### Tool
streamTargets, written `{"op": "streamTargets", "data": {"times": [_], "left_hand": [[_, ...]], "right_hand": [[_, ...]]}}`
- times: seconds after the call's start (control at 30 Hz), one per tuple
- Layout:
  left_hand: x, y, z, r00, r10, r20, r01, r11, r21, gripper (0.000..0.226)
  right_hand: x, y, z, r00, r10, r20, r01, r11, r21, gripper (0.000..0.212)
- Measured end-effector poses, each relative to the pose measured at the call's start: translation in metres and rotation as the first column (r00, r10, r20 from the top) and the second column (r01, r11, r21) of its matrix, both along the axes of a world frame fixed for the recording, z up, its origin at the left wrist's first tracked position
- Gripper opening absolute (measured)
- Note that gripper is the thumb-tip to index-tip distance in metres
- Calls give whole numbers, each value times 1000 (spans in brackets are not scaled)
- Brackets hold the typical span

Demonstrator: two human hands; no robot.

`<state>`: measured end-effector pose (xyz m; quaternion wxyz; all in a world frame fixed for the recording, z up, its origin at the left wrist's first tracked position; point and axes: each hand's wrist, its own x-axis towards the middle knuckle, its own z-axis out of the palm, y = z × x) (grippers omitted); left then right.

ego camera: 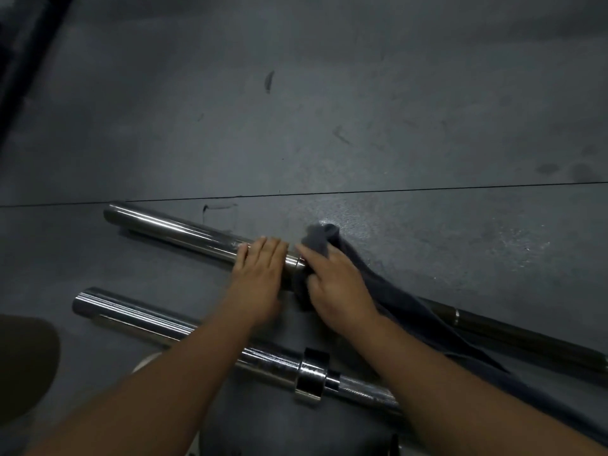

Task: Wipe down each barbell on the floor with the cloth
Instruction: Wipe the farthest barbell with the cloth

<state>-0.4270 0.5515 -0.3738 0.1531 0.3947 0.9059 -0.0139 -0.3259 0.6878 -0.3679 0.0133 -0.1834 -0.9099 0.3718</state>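
Our left hand [260, 278] flat, fingers straight, pressing far bar [177, 230]. Just right of it, our right hand [339, 287] clutches cloth [404, 307] against same bar. Beneath our forearms: second bar [141, 319].

Forearms bare down to the lower frame edge; left hand [260, 278] and right hand [339, 286] likewise bare. Lower left: brown rounded shape [26, 363], perhaps a clothed knee, too blurred to tell.

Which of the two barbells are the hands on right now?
The far barbell: the left hand rests flat on its sleeve and the right hand holds the cloth against it. The near barbell has no hand on it.
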Motion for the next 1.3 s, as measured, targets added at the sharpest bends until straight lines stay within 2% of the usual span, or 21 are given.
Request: {"op": "streamTargets", "data": {"times": [0.07, 0.1, 0.17, 0.2, 0.23, 0.27, 0.33, 0.4, 0.47, 0.5, 0.57, 0.63, 0.7, 0.77, 0.83, 0.9, 0.97, 1.03, 1.13, 1.23, 1.3], "left_hand": [[-7, -3, -2, 1000, -12, 19, 11, 1000, 22, 82], [-12, -6, -3, 999, -37, 21, 36, 999, 36, 79], [-16, -11, -1, 997, -75, 1, 75, 995, 69, 78], [-15, -10, 3, 996, -84, 15, 83, 996, 37, 83], [-13, -8, 5, 996, -81, 42, 81, 997, -7, 90], [-12, -6, 5, 996, -71, 55, 73, 997, -32, 95], [-12, -4, 7, 998, -55, 42, 56, 998, -23, 99], [-12, -4, 7, 997, -71, 42, 72, 997, -17, 100], [-8, -7, 10, 996, -68, 56, 69, 997, -22, 100], [-5, -11, 11, 996, -59, 67, 60, 998, -10, 100], [4, -26, 14, 994, -67, 84, 63, 997, 47, 99], [12, -41, 16, 994, -77, 77, 68, 992, 111, 95], [17, -44, 18, 998, -33, 56, 27, 992, 120, 84], [20, -33, 17, 998, -7, 59, 4, 998, 60, 82], [21, -23, 10, 998, -46, 50, 45, 999, 22, 83], [18, -21, 3, 997, -63, 35, 63, 998, 9, 81], [16, -27, 0, 996, -87, 30, 86, 996, 10, 81], [12, -36, -1, 992, -119, 30, 118, 993, 17, 85], [4, -40, 8, 979, -169, 115, 174, 984, -41, 86], [-17, -13, 15, 970, -85, 229, 114, 987, -115, 85], [-33, 10, 22, 971, -9, 240, 48, 986, -158, 82]], "right_hand": [[-13, -16, -1, 998, 13, 58, -17, 997, 77, 64], [-6, -24, -4, 995, 90, 49, -95, 986, 136, 66], [26, -28, -10, 917, 384, 112, -399, 891, 214, 68], [42, -21, -12, 876, 448, 180, -475, 865, 159, 69], [55, -12, -11, 877, 425, 223, -448, 892, 63, 68], [61, -4, -9, 928, 321, 187, -327, 945, -2, 64], [54, 0, -3, 996, 93, -3, -93, 994, -53, 53], [37, -3, -3, 986, -83, -143, 70, 993, -90, 49], [14, -2, -3, 961, -276, -35, 267, 951, -155, 49], [5, -1, -6, 949, -306, 70, 312, 944, -105, 49], [2, -6, -9, 967, -176, 182, 166, 984, 67, 47], [17, -15, -2, 986, -35, 161, 13, 991, 134, 49], [39, -16, -3, 978, 94, 184, -136, 964, 230, 59], [46, -7, -8, 938, 174, 301, -269, 911, 312, 68], [32, -6, -11, 923, 155, 352, -273, 909, 315, 64], [18, -18, -8, 934, 67, 352, -175, 942, 286, 55], [21, -26, -7, 935, 34, 354, -140, 951, 277, 61], [37, -18, -10, 937, 102, 333, -206, 934, 293, 74], [65, 15, -4, 906, 191, 377, -339, 861, 379, 77], [91, 43, -1, 882, 120, 457, -330, 849, 413, 72], [100, 62, 8, 861, 64, 505, -310, 853, 420, 65]]}}
